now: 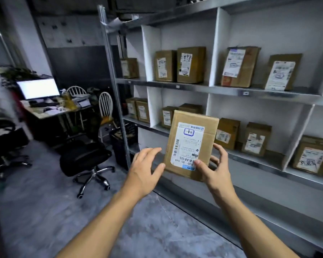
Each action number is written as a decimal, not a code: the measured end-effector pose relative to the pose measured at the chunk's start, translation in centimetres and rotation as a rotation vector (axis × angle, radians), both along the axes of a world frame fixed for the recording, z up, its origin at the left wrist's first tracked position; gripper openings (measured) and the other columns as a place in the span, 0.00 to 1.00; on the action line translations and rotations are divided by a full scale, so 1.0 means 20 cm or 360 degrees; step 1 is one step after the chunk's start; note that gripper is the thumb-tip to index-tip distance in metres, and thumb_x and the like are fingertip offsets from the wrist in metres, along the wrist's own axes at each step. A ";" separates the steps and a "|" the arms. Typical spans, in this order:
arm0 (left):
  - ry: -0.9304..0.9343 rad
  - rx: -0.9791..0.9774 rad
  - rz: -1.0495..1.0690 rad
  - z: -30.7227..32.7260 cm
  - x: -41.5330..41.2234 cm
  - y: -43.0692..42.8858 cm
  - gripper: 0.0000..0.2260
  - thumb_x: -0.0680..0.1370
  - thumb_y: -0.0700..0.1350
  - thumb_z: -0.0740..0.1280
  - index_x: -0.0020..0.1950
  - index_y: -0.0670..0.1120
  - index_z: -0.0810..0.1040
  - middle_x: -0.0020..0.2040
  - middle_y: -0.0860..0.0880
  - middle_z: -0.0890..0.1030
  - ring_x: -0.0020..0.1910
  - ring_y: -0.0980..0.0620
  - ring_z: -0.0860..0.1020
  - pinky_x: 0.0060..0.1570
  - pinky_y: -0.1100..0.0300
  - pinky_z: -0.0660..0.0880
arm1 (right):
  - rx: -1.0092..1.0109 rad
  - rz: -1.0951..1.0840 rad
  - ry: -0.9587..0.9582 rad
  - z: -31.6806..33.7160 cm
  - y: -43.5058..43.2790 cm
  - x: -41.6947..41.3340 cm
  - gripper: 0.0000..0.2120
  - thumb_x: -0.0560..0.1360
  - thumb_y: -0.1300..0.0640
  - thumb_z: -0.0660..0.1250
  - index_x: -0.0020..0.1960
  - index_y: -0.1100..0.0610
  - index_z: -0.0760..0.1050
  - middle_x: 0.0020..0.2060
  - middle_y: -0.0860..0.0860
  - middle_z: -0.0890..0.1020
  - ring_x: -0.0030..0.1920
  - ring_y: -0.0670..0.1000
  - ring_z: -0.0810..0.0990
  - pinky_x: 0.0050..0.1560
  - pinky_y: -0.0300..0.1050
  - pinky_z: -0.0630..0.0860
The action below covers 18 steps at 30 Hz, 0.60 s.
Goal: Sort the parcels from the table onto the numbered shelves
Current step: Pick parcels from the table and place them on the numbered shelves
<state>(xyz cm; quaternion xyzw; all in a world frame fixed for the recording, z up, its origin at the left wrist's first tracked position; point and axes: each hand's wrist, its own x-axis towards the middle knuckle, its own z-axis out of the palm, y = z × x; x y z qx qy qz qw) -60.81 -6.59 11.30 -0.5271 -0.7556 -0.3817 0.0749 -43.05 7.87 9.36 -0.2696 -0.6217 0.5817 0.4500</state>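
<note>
I hold a brown cardboard parcel (191, 144) upright in front of the metal shelving unit (231, 91). Its white shipping label faces me, upside down. My right hand (213, 170) grips the parcel's lower right corner, thumb on the label and fingers curled round the right edge. My left hand (145, 170) is beside the lower left edge with fingers straight, its thumb tip touching the box. Several labelled parcels stand in the white-walled shelf compartments behind, on the upper and middle levels.
A black office chair (86, 155) stands on the grey floor to the left. A dark crate (123, 138) sits by the shelf's end post. Further left are a desk with a lit monitor (38, 88) and white wooden chairs (105, 107).
</note>
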 end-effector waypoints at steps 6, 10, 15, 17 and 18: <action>0.0211 -0.0245 0.0152 0.08 -0.48 -0.26 0.19 0.80 0.51 0.64 0.70 0.50 0.71 0.64 0.52 0.73 0.63 0.50 0.70 0.66 0.53 0.67 | 0.0146 0.0021 -0.0074 0.01 -0.15 -0.44 0.34 0.73 0.51 0.76 0.67 0.31 0.60 0.57 0.40 0.75 0.56 0.46 0.79 0.58 0.58 0.81; 0.0369 -0.0454 0.0249 0.13 -0.72 -0.27 0.20 0.80 0.54 0.61 0.72 0.53 0.67 0.67 0.53 0.71 0.64 0.50 0.68 0.66 0.51 0.66 | 0.0250 -0.0017 -0.0082 0.05 -0.15 -0.67 0.34 0.73 0.52 0.76 0.67 0.32 0.60 0.56 0.39 0.75 0.55 0.42 0.78 0.56 0.54 0.82; 0.0356 -0.0486 0.0311 0.16 -1.00 -0.18 0.22 0.80 0.55 0.60 0.74 0.54 0.65 0.68 0.53 0.69 0.66 0.50 0.67 0.67 0.50 0.66 | 0.0362 -0.0067 -0.0154 0.08 -0.02 -0.99 0.34 0.71 0.49 0.77 0.64 0.27 0.61 0.62 0.49 0.75 0.60 0.49 0.78 0.59 0.58 0.80; 0.0409 -0.0504 0.0325 0.16 -1.13 -0.12 0.23 0.80 0.56 0.60 0.75 0.54 0.64 0.69 0.54 0.69 0.66 0.49 0.66 0.67 0.51 0.66 | 0.0386 -0.0082 -0.0156 0.10 0.05 -1.13 0.34 0.70 0.48 0.77 0.65 0.27 0.60 0.62 0.50 0.75 0.60 0.48 0.77 0.59 0.59 0.79; 0.0433 -0.0512 0.0340 0.17 -1.20 -0.08 0.23 0.80 0.56 0.59 0.75 0.54 0.64 0.69 0.54 0.68 0.66 0.49 0.66 0.66 0.51 0.66 | 0.0396 -0.0085 -0.0154 0.10 0.09 -1.21 0.34 0.70 0.47 0.76 0.66 0.29 0.60 0.63 0.50 0.74 0.60 0.47 0.77 0.60 0.59 0.79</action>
